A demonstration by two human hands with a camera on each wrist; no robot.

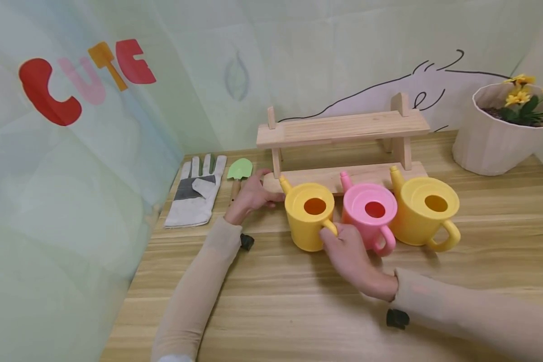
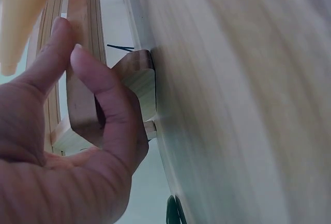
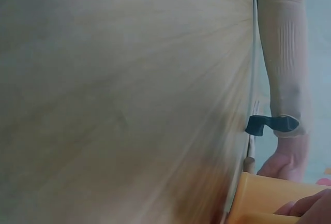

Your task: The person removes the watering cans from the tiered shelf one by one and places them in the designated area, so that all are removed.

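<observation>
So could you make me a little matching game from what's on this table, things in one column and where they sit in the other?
Things:
1. pink watering can
2. work glove
3. flower pot
4. green trowel

Places:
A. far right of the table, with yellow flowers in it
B. between the two yellow cans
C. flat at the far left
D. between the glove and the left hand

Pairs: 1-B, 2-C, 3-A, 4-D
</observation>
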